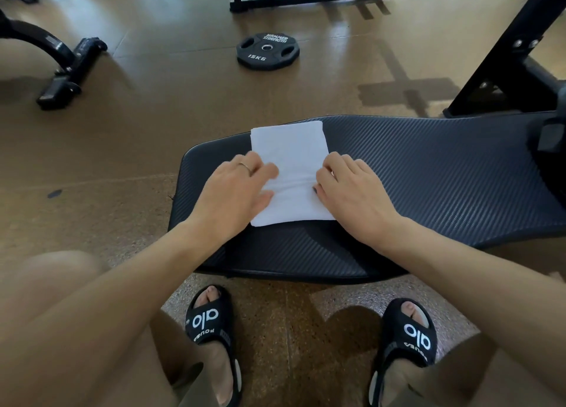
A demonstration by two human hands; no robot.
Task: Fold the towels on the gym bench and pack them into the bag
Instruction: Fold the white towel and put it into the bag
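Note:
A white towel [291,158], folded into a narrow rectangle, lies flat on the black ribbed gym bench [428,180]. My left hand [235,189] rests on the towel's left edge, fingers spread and nearly straight. My right hand [352,189] lies on the towel's right edge, its fingertips pressing the cloth. Both hands cover the towel's side edges near its middle. No bag is in view.
A black 15 kg weight plate [268,50] lies on the brown floor beyond the bench. A black machine foot [66,75] stands at the far left and a black frame [505,69] rises at the right. My feet in black slides [211,324] stand below the bench.

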